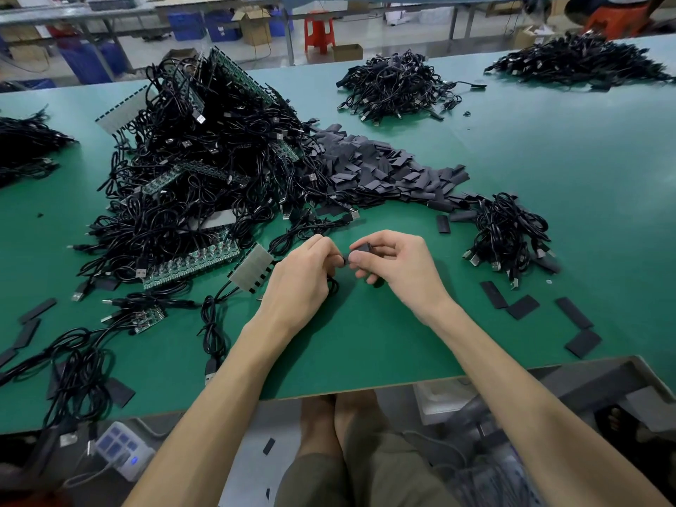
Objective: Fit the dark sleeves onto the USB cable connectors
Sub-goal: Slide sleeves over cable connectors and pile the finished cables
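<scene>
hands meet near table (365, 360) edge: my right hand (398, 265) pinches a dark sleeve (360, 247); my left hand (303, 276) grips a cable (331, 283).

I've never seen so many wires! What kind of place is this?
Most likely a factory assembly workshop: a long green workbench heaped with black USB cables, a pile of dark sleeves, and blue storage crates on the floor behind.

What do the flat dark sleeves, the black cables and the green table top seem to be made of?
Sleeves: probably thin matte plastic tubing, lying flat, no shine. Cables: flexible plastic or rubber jacket, slightly glossy, coiling loosely; plugs look like bare metal. Table top: smooth matte green sheet, material unclear; pale board shows at its edge.
</scene>
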